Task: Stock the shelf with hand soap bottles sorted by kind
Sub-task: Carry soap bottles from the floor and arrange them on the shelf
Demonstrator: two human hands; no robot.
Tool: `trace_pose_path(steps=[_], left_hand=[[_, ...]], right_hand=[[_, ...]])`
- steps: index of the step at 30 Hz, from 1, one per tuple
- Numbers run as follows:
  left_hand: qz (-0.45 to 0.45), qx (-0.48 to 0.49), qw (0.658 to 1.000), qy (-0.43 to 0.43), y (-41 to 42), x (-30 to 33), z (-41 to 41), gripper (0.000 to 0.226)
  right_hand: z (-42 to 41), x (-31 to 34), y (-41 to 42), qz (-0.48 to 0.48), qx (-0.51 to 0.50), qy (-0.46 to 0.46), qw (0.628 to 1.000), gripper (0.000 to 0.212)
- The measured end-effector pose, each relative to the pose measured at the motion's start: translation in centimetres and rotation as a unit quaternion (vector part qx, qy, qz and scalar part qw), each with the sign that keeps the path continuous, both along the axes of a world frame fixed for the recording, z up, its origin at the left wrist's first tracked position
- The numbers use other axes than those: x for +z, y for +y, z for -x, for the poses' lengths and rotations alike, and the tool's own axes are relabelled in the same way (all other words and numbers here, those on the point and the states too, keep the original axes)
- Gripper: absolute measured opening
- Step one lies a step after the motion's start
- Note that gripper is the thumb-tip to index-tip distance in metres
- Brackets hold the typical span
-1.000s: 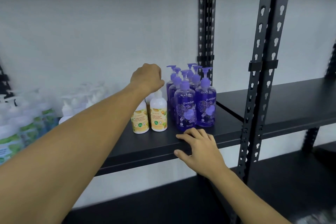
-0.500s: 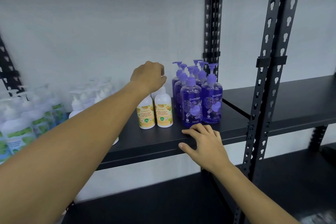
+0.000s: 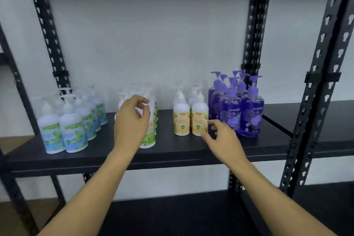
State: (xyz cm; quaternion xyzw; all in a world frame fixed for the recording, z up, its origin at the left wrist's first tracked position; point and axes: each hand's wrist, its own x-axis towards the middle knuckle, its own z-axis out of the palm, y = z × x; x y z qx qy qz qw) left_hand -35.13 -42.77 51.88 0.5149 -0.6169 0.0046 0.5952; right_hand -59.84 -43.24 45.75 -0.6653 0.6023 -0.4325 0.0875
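Four groups of pump bottles stand on the black shelf (image 3: 172, 154). From left to right they are white bottles with blue-green labels (image 3: 65, 130), white bottles with green labels (image 3: 150, 136), white bottles with yellow labels (image 3: 190, 119) and purple bottles (image 3: 239, 107). My left hand (image 3: 132, 122) hovers in front of the green-label group with fingers curled and apart, holding nothing. My right hand (image 3: 222, 140) is open at the shelf's front, its fingertips by the base of the front right yellow-label bottle.
Black perforated uprights (image 3: 314, 101) frame the bay, one close on the right. Another black shelf (image 3: 310, 120) continues to the right, and a lower shelf (image 3: 172, 214) lies below. A white wall is behind the bottles.
My left hand left the top of the yellow-label bottles and moved left, in front of the green-label group. My right hand lifted from the shelf edge toward the yellow bottles. The view shifted left.
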Motion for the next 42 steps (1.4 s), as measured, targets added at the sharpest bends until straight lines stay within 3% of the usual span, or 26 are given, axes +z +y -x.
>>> trace_pose_path(steps=[7, 11, 16, 23, 34, 37, 42], left_hand=[[-0.045, 0.06, 0.997, -0.032, -0.2, -3.0, -3.3, 0.033], [-0.074, 0.07, 0.991, -0.089, -1.0, -1.8, -3.9, 0.047], [-0.136, 0.061, 0.977, -0.151, -1.9, 0.8, -3.9, 0.062], [-0.191, 0.01, 0.973, -0.126, -2.5, 1.7, -3.7, 0.044], [-0.161, 0.114, 0.96, -0.197, -2.4, 1.4, -1.9, 0.054], [-0.181, 0.076, 0.965, -0.173, -2.4, 1.3, -2.4, 0.053], [-0.23, 0.011, 0.963, -0.141, -2.3, 1.3, -3.3, 0.03]], right_hand=[[-3.6, 2.5, -2.0, 0.101, 0.002, -0.106, 0.989, 0.055], [-4.1, 2.5, -3.5, 0.08, -0.024, -0.119, 0.989, 0.069], [-3.8, 1.8, -5.5, 0.059, -0.022, -0.142, 0.988, 0.072], [-3.4, 0.7, -6.9, 0.051, -0.01, -0.163, 0.985, 0.071], [-2.2, 0.6, -6.1, 0.009, 0.051, -0.186, 0.981, 0.07], [-2.0, 0.5, -6.2, -0.001, 0.058, -0.186, 0.981, 0.068], [-1.8, 0.3, -6.6, -0.019, 0.076, -0.2, 0.977, 0.066]])
